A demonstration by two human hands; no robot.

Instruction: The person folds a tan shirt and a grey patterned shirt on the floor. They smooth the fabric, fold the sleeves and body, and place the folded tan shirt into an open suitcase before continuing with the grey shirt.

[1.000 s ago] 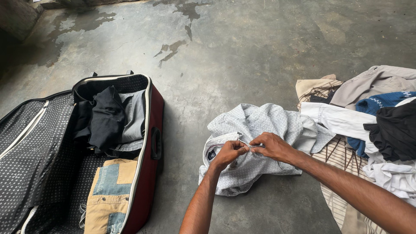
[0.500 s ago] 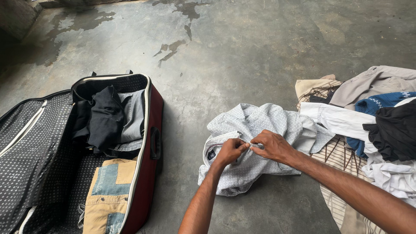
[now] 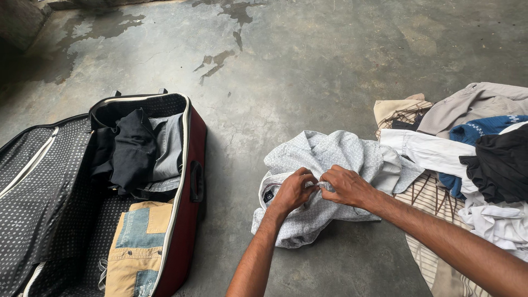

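Grey crumpled shirt (image 3: 324,181), collar leftward, pinched by left hand (image 3: 294,191) and right hand (image 3: 344,187).

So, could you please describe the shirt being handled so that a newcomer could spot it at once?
Between the open suitcase and the heap of clothes on the concrete floor lies one crumpled shirt. The left hand and right hand pinch it near its collar. It alone is pale grey with fine speckles.
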